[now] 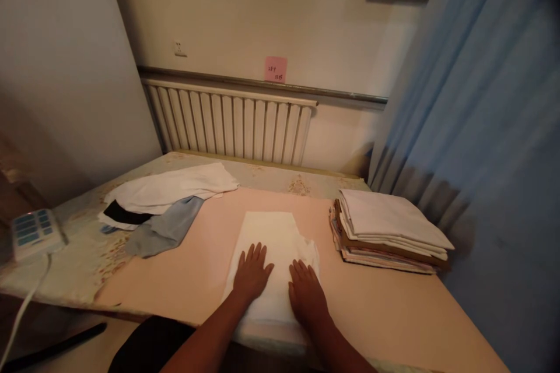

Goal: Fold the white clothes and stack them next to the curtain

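A white garment point(271, 230), folded lengthwise, lies flat on the pink cloth point(175, 280) in front of me. My left hand point(252, 273) rests on its left part with the fingers stretched out. On its right side lies my right hand point(306, 291), palm down and fingers extended. A small bunched bit of the white fabric sticks out past the garment's right edge, just beyond my right fingertips. Neither hand grasps anything. What kind of garment it is, I cannot tell.
At the right stands a stack of folded clothes point(394, 218), beside a blue curtain point(472, 128). Loose white clothes point(175, 186) and a grey-blue garment point(168, 230) lie at the left. A white power strip point(37, 233) with a cable sits at the far left. A radiator point(236, 122) is behind the table.
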A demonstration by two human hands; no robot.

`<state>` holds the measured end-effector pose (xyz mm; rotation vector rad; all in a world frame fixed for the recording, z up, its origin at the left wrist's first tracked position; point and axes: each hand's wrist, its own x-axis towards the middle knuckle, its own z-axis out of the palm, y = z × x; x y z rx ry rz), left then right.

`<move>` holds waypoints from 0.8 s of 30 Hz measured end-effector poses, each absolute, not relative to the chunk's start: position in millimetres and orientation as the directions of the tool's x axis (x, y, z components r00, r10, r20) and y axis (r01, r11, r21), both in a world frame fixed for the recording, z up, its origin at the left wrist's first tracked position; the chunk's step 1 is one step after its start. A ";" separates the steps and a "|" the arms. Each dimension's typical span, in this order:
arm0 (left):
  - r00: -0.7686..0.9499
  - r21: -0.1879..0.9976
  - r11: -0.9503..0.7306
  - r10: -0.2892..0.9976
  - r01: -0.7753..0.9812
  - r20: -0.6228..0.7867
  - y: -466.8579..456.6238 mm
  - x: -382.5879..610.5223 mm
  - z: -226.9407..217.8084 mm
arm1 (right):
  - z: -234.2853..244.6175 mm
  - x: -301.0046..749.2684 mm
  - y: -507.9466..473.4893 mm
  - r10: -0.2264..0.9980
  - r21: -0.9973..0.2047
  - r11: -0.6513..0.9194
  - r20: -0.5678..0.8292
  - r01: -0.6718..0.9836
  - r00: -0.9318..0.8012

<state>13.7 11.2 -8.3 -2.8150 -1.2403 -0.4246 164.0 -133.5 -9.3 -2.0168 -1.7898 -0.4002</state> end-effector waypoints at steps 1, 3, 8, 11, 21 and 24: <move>0.635 0.075 -0.674 0.723 0.735 0.273 20.2 14.8 -10.3 | -10.0 163.9 -133.3 0.870 -0.121 -0.092 0.474 0.988 0.139; 0.623 0.070 -0.666 0.726 0.743 0.292 37.8 17.2 -13.1 | -11.4 164.1 -132.6 0.871 -0.134 -0.097 0.468 0.986 0.149; 0.599 0.061 -0.640 0.745 0.766 0.293 73.6 24.4 -10.4 | -14.2 164.8 -131.2 0.882 -0.160 -0.124 0.434 0.979 0.183; 0.578 0.070 -0.614 0.770 0.786 0.271 92.1 28.9 -6.6 | -16.6 164.6 -130.9 0.877 -0.165 -0.131 0.440 0.978 0.192; 0.564 0.085 -0.613 0.766 0.786 0.309 146.4 44.2 -17.4 | -21.5 170.5 -131.7 0.902 -0.079 -0.108 0.412 0.991 0.131; 0.557 0.098 -0.613 0.764 0.784 0.325 155.4 47.4 -17.2 | -19.8 170.9 -132.1 0.903 -0.079 -0.115 0.408 0.990 0.138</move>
